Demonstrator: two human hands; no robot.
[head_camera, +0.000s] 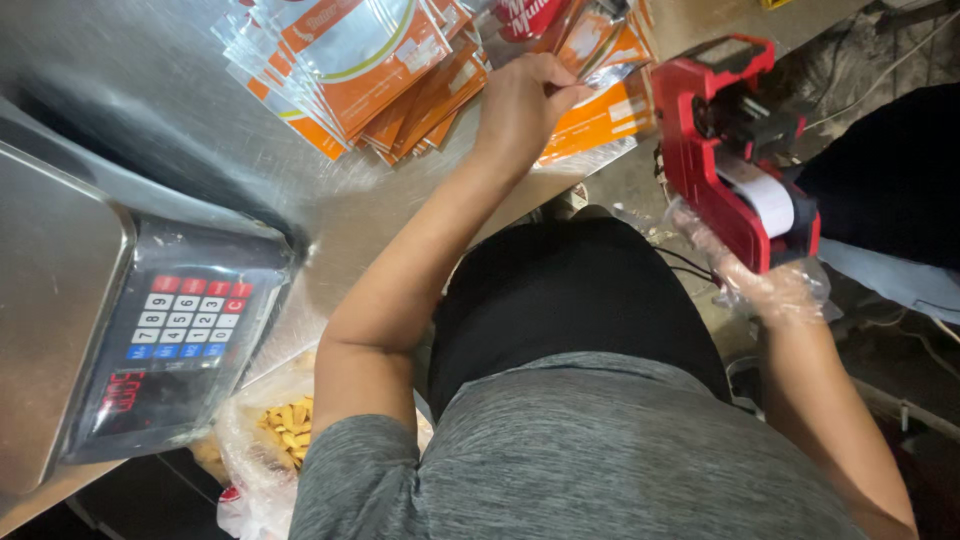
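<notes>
While the left hand (525, 100) reaches forward on a straightened arm, its fingers pinch the edge of an orange-and-clear plastic pouch (600, 115) lying on the steel table (150, 90) beside a fanned stack of like pouches (360, 60). The right hand (770, 285), in a thin clear glove, clenches a red label gun (730, 150), its fingers partly hidden behind it. A digital scale (170, 340) is cut off at left.

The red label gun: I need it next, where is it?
Head view, right side: the red label gun is in the gloved right hand, beside the orange pouches.
</notes>
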